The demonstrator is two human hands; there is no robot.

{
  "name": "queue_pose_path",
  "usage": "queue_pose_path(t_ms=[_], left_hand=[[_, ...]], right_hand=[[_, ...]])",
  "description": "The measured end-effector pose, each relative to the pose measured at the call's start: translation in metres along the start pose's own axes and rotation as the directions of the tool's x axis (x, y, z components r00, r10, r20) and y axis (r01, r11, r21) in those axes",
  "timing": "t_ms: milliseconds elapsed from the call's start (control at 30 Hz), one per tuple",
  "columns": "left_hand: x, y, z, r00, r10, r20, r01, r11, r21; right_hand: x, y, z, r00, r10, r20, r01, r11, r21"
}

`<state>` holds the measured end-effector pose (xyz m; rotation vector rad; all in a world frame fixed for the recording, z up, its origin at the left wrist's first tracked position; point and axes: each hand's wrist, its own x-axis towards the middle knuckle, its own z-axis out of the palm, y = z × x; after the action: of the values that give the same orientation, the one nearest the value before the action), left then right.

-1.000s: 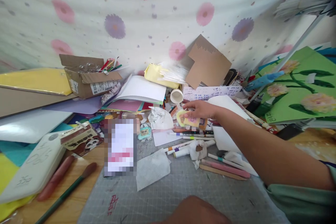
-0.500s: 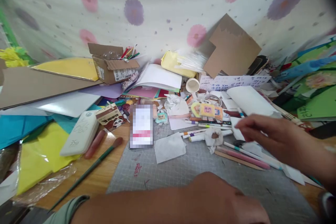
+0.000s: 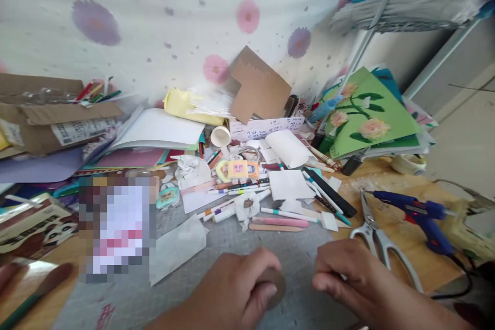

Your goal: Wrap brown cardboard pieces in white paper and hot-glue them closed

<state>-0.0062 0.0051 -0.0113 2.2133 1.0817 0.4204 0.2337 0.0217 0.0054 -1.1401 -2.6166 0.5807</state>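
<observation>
My left hand (image 3: 232,289) is low over the grey cutting mat (image 3: 228,252). Its thumb and fingers are closed on a small round brown-grey piece (image 3: 279,289), mostly covered by the hand, so its kind is not clear. A short gap to the right, my right hand (image 3: 351,276) hovers above the mat with fingers curled and pressed together. What it pinches, if anything, is hidden. Just beyond the hands lie a pink stick (image 3: 286,221), a flat wooden stick (image 3: 274,228) and several markers (image 3: 290,214). Scissors (image 3: 371,232) rest right beside my right hand.
A blue glue gun (image 3: 417,211) with a cord lies at the right. Paper scraps (image 3: 292,184), a white roll (image 3: 288,148) and a paper cup (image 3: 220,136) crowd the back. A cardboard box (image 3: 58,113), a blurred-out phone (image 3: 119,227) and a brush (image 3: 38,289) are at left.
The view has turned right, bringing the scissors and glue gun into sight. My right hand has come down from the scattered papers toward my left hand, where the round piece now shows.
</observation>
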Motion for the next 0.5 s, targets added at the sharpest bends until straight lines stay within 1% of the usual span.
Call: queue_pose_path(t_ms=[67, 100, 167, 233, 267, 333, 400, 433, 500], left_hand=[[0.001, 0.0, -0.001, 0.996, -0.086, 0.004, 0.086, 0.996, -0.019], [0.001, 0.001, -0.001, 0.992, -0.129, 0.015, 0.129, 0.991, -0.04], [0.002, 0.003, -0.002, 0.979, -0.201, 0.018, 0.202, 0.976, -0.085], [0.002, 0.004, -0.002, 0.972, -0.233, 0.002, 0.232, 0.965, -0.122], [0.002, 0.004, -0.001, 0.973, -0.229, 0.002, 0.228, 0.964, -0.136], [0.001, 0.001, 0.0, 0.981, -0.19, 0.031, 0.192, 0.969, -0.153], [0.0, -0.003, 0.003, 0.987, -0.147, 0.071, 0.157, 0.975, -0.155], [0.0, -0.005, 0.005, 0.987, -0.147, 0.068, 0.156, 0.977, -0.144], [-0.001, -0.007, 0.009, 0.982, -0.187, 0.017, 0.187, 0.977, -0.104]], right_hand=[[-0.001, 0.006, 0.0, 1.0, 0.005, 0.024, -0.005, 1.0, 0.026], [0.0, 0.012, -0.003, 1.0, 0.009, 0.005, -0.009, 1.0, 0.03], [0.003, 0.029, -0.01, 0.995, 0.016, -0.101, -0.017, 1.0, -0.009], [0.01, 0.05, -0.019, 0.972, -0.003, -0.236, -0.031, 0.989, -0.142], [0.015, 0.06, -0.023, 0.963, -0.02, -0.268, -0.043, 0.973, -0.227], [0.028, 0.075, -0.027, 0.966, -0.041, -0.255, -0.05, 0.938, -0.342], [0.044, 0.083, -0.026, 0.978, -0.046, -0.205, -0.036, 0.925, -0.379], [0.053, 0.084, -0.025, 0.981, -0.05, -0.186, -0.025, 0.924, -0.382], [0.069, 0.084, -0.024, 0.986, -0.057, -0.159, -0.009, 0.922, -0.387]])
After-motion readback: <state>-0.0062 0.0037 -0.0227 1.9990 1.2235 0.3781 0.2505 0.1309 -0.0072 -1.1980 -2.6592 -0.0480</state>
